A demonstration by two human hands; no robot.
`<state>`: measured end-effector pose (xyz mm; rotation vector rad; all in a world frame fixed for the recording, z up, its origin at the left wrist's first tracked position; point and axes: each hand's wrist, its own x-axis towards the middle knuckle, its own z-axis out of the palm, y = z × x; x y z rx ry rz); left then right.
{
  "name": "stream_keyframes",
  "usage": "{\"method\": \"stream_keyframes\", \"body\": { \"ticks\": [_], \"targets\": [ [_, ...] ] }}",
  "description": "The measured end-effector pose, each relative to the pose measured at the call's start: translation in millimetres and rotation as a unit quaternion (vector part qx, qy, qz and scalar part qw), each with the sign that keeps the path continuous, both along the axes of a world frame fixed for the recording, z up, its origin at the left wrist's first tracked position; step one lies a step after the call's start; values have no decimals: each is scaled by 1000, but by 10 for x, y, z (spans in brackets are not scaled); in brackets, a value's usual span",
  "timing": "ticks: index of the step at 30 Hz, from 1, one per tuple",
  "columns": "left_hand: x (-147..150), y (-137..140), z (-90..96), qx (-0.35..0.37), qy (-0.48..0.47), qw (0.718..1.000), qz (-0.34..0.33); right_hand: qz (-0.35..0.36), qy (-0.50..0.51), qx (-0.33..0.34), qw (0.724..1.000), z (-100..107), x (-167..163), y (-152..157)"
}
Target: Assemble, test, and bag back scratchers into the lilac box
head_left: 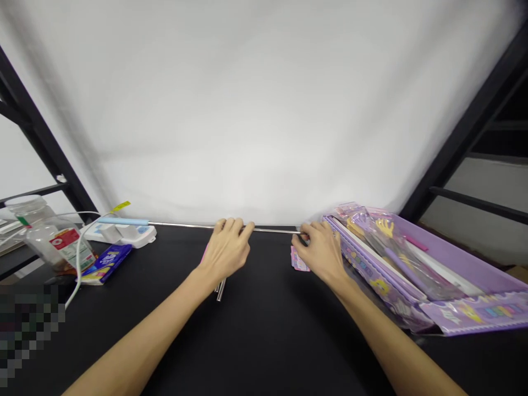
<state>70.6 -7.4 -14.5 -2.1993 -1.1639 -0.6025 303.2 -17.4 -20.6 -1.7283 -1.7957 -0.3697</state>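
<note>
A thin telescopic metal rod (274,230) with a light blue handle (124,221) at its left end runs sideways across the far part of the black table. My left hand (229,247) has its fingers curled over the middle of the rod. At the right end, my right hand (322,247) pinches the rod between thumb and fingers; a small dark part shows there, and the tip is hidden. Below my left hand, short metal tubes (221,289) stick out, with a bit of pink beside the wrist. A pink printed card (300,260) lies beside my right hand.
On the right stands a purple box (474,258) of bagged hand-shaped back scratchers (385,226). At left are a clear jar (45,231), a blue snack packet (108,263), a white power strip (136,235) and a white cable (77,264). A white curtain (256,110) hangs behind.
</note>
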Motion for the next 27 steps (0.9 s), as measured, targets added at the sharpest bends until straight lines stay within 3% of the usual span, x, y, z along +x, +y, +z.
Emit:
{"method": "stream_keyframes", "body": {
  "ticks": [4,7,12,15,18,20,21,25,27],
  "targets": [
    [-325,180,91,25,-29,995,89,-38,43,-4,998,76,355,49],
    [-459,218,109,30,-42,992,119,-47,50,14,998,72,516,73],
    [-324,111,60,24,-55,991,119,-37,50,20,998,-10,333,47],
    [-65,-16,-8,-8,-43,997,68,27,40,1,999,-56,-3,-24],
    [147,-117,-61,-38,-17,997,-67,99,32,-11,994,-82,-263,-67],
    [154,-122,-56,-33,0,992,-125,100,42,-14,994,-81,-261,-47],
    [111,-104,-41,-20,0,992,-121,84,48,-11,995,-74,-201,-25],
    [-206,36,26,48,-40,997,50,3,81,2,997,-18,220,60],
    [-326,90,28,50,-42,992,112,-8,90,4,996,11,384,72]
  ]
}}
